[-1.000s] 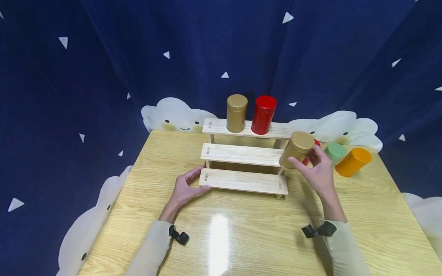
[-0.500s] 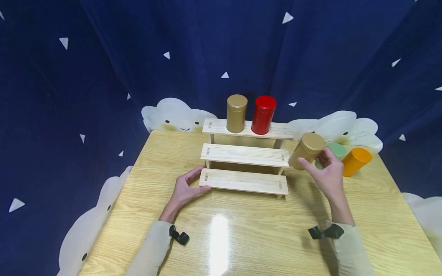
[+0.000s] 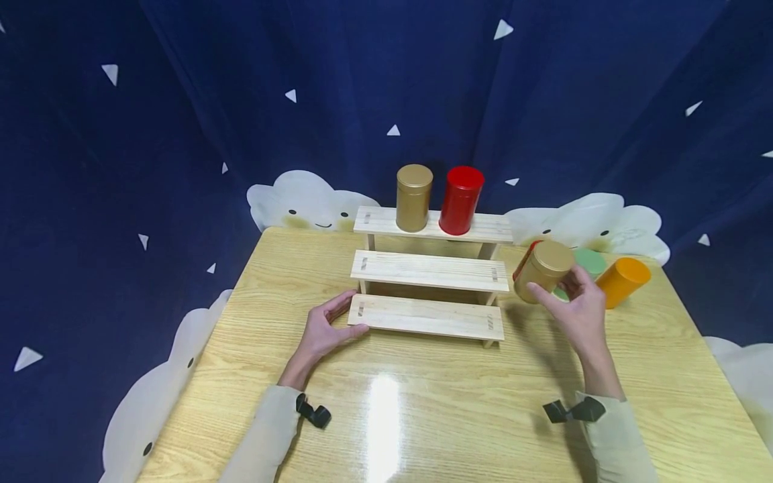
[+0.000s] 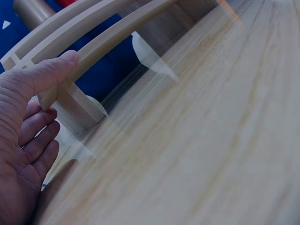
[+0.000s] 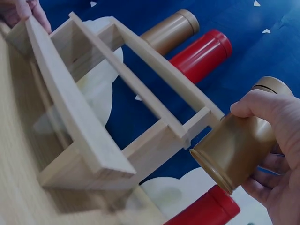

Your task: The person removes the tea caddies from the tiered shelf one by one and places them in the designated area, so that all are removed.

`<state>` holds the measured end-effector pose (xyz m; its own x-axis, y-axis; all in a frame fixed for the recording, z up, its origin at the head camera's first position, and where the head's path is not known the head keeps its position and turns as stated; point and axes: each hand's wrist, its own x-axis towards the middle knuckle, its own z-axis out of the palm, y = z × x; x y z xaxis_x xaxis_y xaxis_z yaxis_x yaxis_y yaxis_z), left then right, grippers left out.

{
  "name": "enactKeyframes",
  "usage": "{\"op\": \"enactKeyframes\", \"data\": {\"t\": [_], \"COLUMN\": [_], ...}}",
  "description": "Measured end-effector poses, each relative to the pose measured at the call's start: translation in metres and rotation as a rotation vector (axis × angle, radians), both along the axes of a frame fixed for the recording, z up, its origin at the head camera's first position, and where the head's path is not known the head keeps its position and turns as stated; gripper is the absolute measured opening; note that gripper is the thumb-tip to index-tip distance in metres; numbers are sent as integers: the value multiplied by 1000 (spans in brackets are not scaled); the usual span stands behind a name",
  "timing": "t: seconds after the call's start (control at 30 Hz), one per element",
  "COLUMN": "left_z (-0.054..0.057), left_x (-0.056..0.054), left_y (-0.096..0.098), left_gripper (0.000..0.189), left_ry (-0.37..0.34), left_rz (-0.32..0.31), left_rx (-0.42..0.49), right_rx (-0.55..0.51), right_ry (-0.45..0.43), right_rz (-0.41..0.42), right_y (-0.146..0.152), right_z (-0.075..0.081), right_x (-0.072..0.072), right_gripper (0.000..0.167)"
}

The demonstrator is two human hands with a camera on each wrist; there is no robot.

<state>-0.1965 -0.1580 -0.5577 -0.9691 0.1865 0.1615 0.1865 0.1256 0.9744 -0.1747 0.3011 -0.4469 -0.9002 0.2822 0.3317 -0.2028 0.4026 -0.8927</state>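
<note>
A three-tier wooden shelf rack (image 3: 425,315) stands on the table. My left hand (image 3: 323,331) grips the left end of its lowest board, thumb (image 4: 54,72) along the front edge and fingers behind it. To the right of the rack, my right hand (image 3: 581,310) holds a gold lidded canister (image 3: 539,274), thumb on the near side. The canister tilts slightly, lid up. In the right wrist view its base rim (image 5: 211,171) shows close beside the rack's right end. Another gold canister (image 3: 413,201) and a red canister (image 3: 461,201) stand on the top board.
Behind the held canister, a second red canister (image 3: 521,263) is mostly hidden in the head view. Farther right stand a green canister (image 3: 589,261), partly covered by the right hand, and an orange canister (image 3: 622,283). A dark blue curtain (image 3: 386,80) hangs behind the table (image 3: 459,402).
My right hand has carried the gold canister rightward, away from the rack's middle board, and slightly toward me. My left hand and the rack have stayed put.
</note>
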Motion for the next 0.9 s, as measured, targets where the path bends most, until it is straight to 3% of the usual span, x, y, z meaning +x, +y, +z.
{"op": "enactKeyframes", "data": {"t": [0.37,0.63,0.9], "left_z": [1,0,0], "left_x": [1,0,-1], "left_y": [0,-1,-1], "left_gripper": [78,77,77], "left_ry": [-2,-3,-23], "left_rz": [-4,-13,-6], "left_rx": [4,9,-3], "right_rx": [54,64,60], "right_ry": [-114,-116,-203], "right_rz": [-16,-31,-85], "right_y": [11,23,27], "right_z": [-19,-44,-62], "right_x": [1,-2,-2], "right_gripper": [65,64,71]}}
